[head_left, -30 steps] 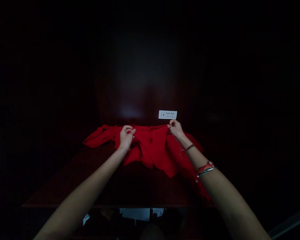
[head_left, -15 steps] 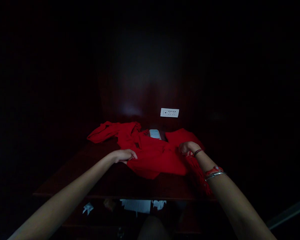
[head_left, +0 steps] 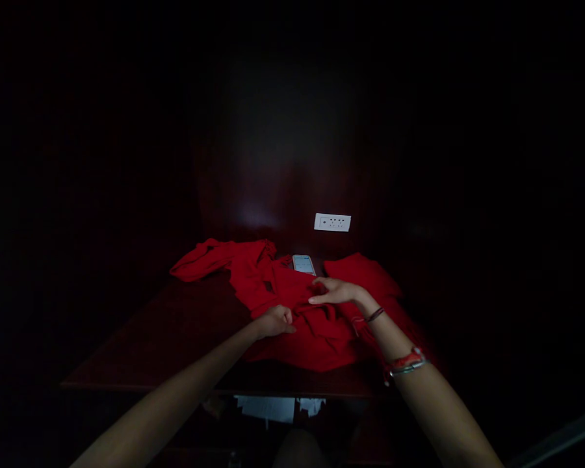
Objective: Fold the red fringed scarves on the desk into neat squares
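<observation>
A rumpled red scarf (head_left: 322, 351) with fringed ends lies across the dark table, bunched into folds in the middle. My left hand (head_left: 274, 320) rests at its near left part, fingers curled on a bit of the cloth. Just above the folds to the right is my right hand (head_left: 338, 291), thumb and fingers apart, pointing left. Part of the scarf is hidden under both hands and the right forearm. More red cloth spreads to the far left and far right; whether it is all one piece I cannot tell.
Behind the cloth a phone (head_left: 303, 264) with a lit screen lies at the back of the table (head_left: 141, 344). A white socket plate (head_left: 332, 222) is on the dark wall. Below the table edge are pale papers (head_left: 268, 408). The surroundings are very dark.
My left hand has moved right and a little nearer. My right hand has let go of the cloth at the right, moved left and spread its fingers. The middle of the scarf is more bunched.
</observation>
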Tool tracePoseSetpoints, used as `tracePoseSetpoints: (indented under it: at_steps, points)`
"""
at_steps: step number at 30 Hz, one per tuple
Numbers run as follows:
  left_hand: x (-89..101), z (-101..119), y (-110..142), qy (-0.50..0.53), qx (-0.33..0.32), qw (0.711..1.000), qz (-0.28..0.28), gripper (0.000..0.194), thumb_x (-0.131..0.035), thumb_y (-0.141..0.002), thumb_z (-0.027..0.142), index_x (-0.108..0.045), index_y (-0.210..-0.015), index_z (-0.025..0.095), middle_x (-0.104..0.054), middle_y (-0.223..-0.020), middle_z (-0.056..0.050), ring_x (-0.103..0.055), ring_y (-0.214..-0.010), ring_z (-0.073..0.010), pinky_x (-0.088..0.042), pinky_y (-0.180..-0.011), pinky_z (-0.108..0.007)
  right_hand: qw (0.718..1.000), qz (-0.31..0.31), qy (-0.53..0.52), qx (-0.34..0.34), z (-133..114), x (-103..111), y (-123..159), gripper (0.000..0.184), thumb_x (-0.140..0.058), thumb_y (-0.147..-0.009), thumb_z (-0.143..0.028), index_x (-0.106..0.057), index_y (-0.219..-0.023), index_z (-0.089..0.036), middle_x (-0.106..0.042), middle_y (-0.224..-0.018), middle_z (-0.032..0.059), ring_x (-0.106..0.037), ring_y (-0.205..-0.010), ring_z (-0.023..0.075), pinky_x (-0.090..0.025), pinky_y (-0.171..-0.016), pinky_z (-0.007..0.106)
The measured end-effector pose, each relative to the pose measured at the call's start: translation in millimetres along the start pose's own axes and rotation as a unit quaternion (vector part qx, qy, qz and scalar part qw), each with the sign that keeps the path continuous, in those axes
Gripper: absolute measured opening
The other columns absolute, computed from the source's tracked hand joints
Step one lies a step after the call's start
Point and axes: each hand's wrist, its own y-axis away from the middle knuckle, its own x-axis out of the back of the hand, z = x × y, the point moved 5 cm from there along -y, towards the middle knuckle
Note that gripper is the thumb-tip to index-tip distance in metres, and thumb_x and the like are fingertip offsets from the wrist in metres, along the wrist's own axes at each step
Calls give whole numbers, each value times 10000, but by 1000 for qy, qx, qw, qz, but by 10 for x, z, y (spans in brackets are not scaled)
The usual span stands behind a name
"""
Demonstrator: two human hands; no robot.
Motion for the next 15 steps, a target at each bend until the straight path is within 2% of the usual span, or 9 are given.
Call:
tracePoseSetpoints:
  at_steps: [2, 4, 7, 10, 12, 15]
  points:
    - [65, 46, -5, 2, -7, 1000, 8, 183, -640, -515, 246, -479, -495, 162, -429, -427, 61, -373, -418, -79, -254, -401, -175, 999, -27, 34, 18, -63, -18, 152, 669, -703, -500, -375, -505, -1092, -136, -527, -1095, 131, -507, -963, 230, -403, -783, 281]
    - [188, 138, -22, 2, -21, 999, 29, 158, -593, -583, 243, -478, -508, 164, -431, -446, 57, -390, -437, -85, -278, -431, -182, 995, -20, 97, 0, -76, -79, 244, 731, -719, -492, -270, -445, -1159, -150, -502, -1117, 154, -497, -981, 255, -401, -770, 294]
    - [413, 290, -12, -12, -36, 996, 76, 124, -551, -641, 209, -479, -545, 175, -446, -488, 40, -437, -498, -112, -330, -513, -208, 985, 71, 157, -24, -79, -83, 256, 628, -569, -650, -122, -338, -1232, -164, -551, -1030, 147, -548, -894, 224, -399, -706, 259]
    - [562, 467, 111, -41, -73, 984, 157, 68, -556, -670, 237, -506, -658, 191, -497, -632, 3, -494, -669, -161, -364, -678, -251, 969, 184, 161, -24, -118, 100, 199, 490, -429, -747, -104, -317, -1223, -138, -601, -892, 118, -570, -817, 188, -380, -672, 222]
    - [538, 611, 234, -69, -125, 966, 216, 160, -574, -672, 331, -519, -739, 197, -516, -788, -34, -485, -830, -199, -336, -797, -278, 958, 229, 172, -14, -199, 230, 162, 376, -387, -784, -140, -375, -1160, -136, -604, -872, 112, -568, -800, 179, -370, -666, 213]
    - [344, 772, 323, -99, -170, 947, 252, 268, -594, -649, 411, -526, -794, 196, -524, -881, -66, -461, -915, -233, -319, -837, -282, 952, 231, 201, 23, -397, 289, 124, 239, -339, -818, -188, -464, -1018, -151, -602, -871, 106, -564, -776, 169, -360, -645, 209]
